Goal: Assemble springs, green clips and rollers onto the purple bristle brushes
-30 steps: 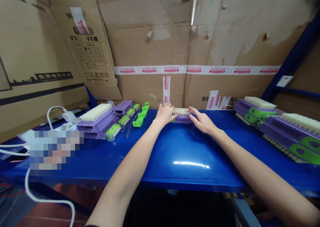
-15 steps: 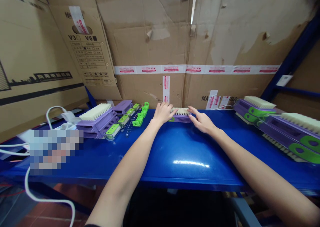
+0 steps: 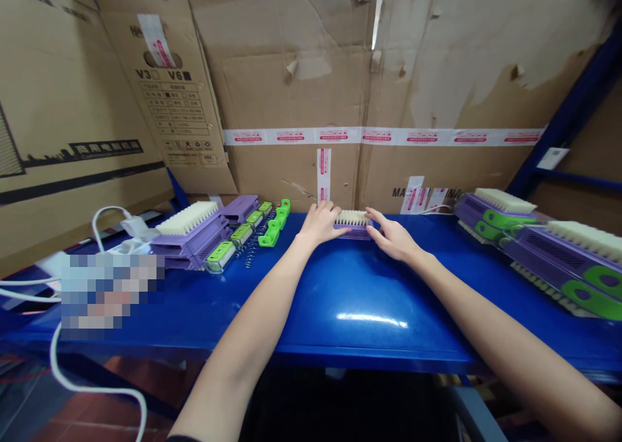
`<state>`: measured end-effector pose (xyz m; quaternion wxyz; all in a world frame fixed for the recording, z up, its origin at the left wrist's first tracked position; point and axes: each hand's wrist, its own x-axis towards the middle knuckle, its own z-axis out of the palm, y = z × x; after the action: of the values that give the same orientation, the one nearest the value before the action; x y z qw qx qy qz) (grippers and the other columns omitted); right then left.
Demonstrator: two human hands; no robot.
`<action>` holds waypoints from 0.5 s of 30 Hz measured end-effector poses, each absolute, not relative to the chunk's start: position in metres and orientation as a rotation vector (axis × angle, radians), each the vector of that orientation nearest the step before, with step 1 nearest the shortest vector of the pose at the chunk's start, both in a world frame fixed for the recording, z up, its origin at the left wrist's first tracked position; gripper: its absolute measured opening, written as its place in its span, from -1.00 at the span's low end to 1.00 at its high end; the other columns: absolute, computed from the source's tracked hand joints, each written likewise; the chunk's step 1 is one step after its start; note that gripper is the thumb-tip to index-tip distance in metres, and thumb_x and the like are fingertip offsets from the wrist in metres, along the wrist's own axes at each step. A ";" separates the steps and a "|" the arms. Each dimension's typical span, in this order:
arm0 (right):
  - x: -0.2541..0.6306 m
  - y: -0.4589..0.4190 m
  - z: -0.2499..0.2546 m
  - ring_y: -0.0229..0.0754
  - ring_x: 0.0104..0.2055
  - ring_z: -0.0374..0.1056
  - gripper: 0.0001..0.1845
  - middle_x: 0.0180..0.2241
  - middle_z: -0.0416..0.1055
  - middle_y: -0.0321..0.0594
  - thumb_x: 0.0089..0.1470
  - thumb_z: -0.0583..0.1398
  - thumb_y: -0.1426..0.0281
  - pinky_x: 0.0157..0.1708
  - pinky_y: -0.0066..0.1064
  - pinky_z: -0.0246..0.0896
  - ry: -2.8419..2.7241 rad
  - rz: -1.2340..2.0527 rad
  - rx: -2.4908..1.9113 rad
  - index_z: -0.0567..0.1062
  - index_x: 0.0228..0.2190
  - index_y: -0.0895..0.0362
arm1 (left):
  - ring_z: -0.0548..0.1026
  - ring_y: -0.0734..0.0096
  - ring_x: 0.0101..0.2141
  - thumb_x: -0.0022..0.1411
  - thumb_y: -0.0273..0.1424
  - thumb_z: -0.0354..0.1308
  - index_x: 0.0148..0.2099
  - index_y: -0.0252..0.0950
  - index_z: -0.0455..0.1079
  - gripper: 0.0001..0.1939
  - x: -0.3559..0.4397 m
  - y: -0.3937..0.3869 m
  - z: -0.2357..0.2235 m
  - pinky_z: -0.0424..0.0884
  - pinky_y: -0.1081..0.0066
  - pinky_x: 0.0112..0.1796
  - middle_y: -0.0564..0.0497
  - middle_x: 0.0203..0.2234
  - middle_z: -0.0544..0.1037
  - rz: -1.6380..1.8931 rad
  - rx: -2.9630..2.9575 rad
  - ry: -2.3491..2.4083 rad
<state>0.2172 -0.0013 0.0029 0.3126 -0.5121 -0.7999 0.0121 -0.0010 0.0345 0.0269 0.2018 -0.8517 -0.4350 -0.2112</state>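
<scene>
A purple brush (image 3: 353, 219) with cream bristles facing up lies on the blue table by the back cardboard. My left hand (image 3: 319, 225) is around its left end, thumb along the front and fingers over the far side. At the right end, my right hand (image 3: 392, 237) holds the brush between thumb and forefinger. The left hand covers part of the brush. Bright green plastic clips (image 3: 275, 225), dark coil springs (image 3: 250, 246) and green-topped clear pieces (image 3: 221, 255) lie in rows left of my hands.
Stacked purple brush bodies (image 3: 187, 238) stand at the left, beside white cables (image 3: 109, 210) and a blurred-out patch. Purple-and-green brushes (image 3: 566, 260) sit at the right. Cardboard (image 3: 291, 92) walls the back of the blue table (image 3: 369, 286); a blue post (image 3: 549, 124) slants at right.
My left thumb has moved from the top of the bristles down to the front of the brush, covering the green part there. My right hand is nearly unchanged.
</scene>
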 end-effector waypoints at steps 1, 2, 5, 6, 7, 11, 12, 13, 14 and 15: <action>0.217 -0.001 0.003 0.00 -0.05 0.41 -0.39 0.12 0.31 -0.10 0.19 -0.03 0.20 -0.04 -0.11 0.31 -2.108 0.032 -1.361 0.10 0.24 0.07 | 0.36 0.11 -0.07 0.17 0.02 0.09 -0.06 -0.32 0.39 -0.48 -0.001 0.035 0.026 0.23 0.23 -0.14 -0.16 -0.15 0.46 -0.576 -2.382 -1.211; 0.217 -0.001 0.003 0.00 -0.05 0.41 -0.39 0.13 0.31 -0.10 0.19 -0.02 0.20 -0.04 -0.11 0.31 -2.107 0.028 -1.366 0.11 0.24 0.09 | 0.36 0.10 -0.06 0.16 0.01 0.10 -0.06 -0.33 0.38 -0.48 -0.001 0.036 0.026 0.23 0.23 -0.14 -0.16 -0.14 0.46 -0.564 -2.381 -1.215; 0.216 -0.002 0.003 0.01 -0.03 0.40 -0.38 0.12 0.32 -0.09 0.18 -0.01 0.20 -0.02 -0.11 0.29 -2.114 -0.005 -1.351 0.12 0.23 0.11 | 0.35 0.09 -0.05 0.14 0.01 0.13 -0.06 -0.32 0.36 -0.48 -0.001 0.039 0.025 0.22 0.22 -0.14 -0.16 -0.12 0.46 -0.546 -2.366 -1.253; 0.215 -0.002 0.002 0.01 -0.02 0.39 -0.38 0.11 0.33 -0.08 0.18 -0.01 0.21 -0.01 -0.11 0.28 -2.118 -0.017 -1.347 0.13 0.23 0.13 | 0.35 0.09 -0.05 0.14 0.01 0.13 -0.06 -0.32 0.36 -0.48 -0.002 0.040 0.024 0.22 0.21 -0.14 -0.16 -0.12 0.46 -0.544 -2.356 -1.270; 0.215 -0.002 0.003 0.01 -0.02 0.39 -0.38 0.09 0.35 -0.07 0.18 -0.01 0.21 -0.01 -0.11 0.27 -2.123 -0.027 -1.348 0.14 0.22 0.14 | 0.35 0.08 -0.05 0.13 0.00 0.14 -0.06 -0.32 0.36 -0.48 -0.002 0.041 0.024 0.21 0.20 -0.13 -0.16 -0.11 0.46 -0.544 -2.345 -1.289; 0.214 -0.003 0.003 0.02 -0.03 0.40 -0.40 0.06 0.38 -0.06 0.18 -0.02 0.22 -0.01 -0.12 0.27 -2.139 -0.044 -1.376 0.18 0.21 0.16 | 0.34 0.04 -0.05 0.13 -0.02 0.16 -0.06 -0.31 0.35 -0.50 -0.005 0.044 0.021 0.20 0.17 -0.12 -0.19 -0.11 0.46 -0.547 -2.286 -1.373; 0.214 -0.003 0.003 0.01 -0.05 0.40 -0.40 0.07 0.37 -0.06 0.17 -0.01 0.23 -0.03 -0.12 0.28 -2.142 -0.049 -1.385 0.19 0.20 0.16 | 0.34 0.04 -0.05 0.13 -0.02 0.16 -0.06 -0.31 0.35 -0.51 -0.006 0.045 0.021 0.21 0.17 -0.12 -0.19 -0.11 0.46 -0.549 -2.272 -1.392; 0.214 -0.003 0.003 0.01 -0.06 0.41 -0.41 0.08 0.36 -0.06 0.17 -0.01 0.23 -0.05 -0.13 0.29 -2.148 -0.053 -1.398 0.20 0.20 0.14 | 0.34 0.04 -0.05 0.14 -0.02 0.16 -0.06 -0.30 0.36 -0.51 -0.007 0.046 0.020 0.21 0.17 -0.13 -0.20 -0.11 0.46 -0.550 -2.257 -1.409; 0.214 -0.003 0.003 0.01 -0.08 0.42 -0.42 0.08 0.37 -0.08 0.17 0.00 0.23 -0.07 -0.14 0.31 -2.156 -0.056 -1.413 0.20 0.19 0.13 | 0.34 0.04 -0.05 0.14 -0.03 0.15 -0.06 -0.31 0.36 -0.51 -0.007 0.046 0.020 0.21 0.17 -0.13 -0.20 -0.11 0.45 -0.550 -2.246 -1.424; 0.213 -0.003 0.003 0.00 -0.10 0.43 -0.42 0.07 0.38 -0.09 0.16 0.00 0.23 -0.10 -0.15 0.32 -2.166 -0.060 -1.431 0.21 0.19 0.10 | 0.34 0.04 -0.05 0.14 -0.03 0.15 -0.05 -0.31 0.36 -0.51 -0.008 0.046 0.019 0.21 0.18 -0.13 -0.21 -0.11 0.45 -0.547 -2.236 -1.438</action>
<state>0.2134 -0.0031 0.0034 0.2693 -0.5307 -0.8033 -0.0223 -0.0078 0.0462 0.0193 0.2120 -0.8051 -0.5177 -0.1970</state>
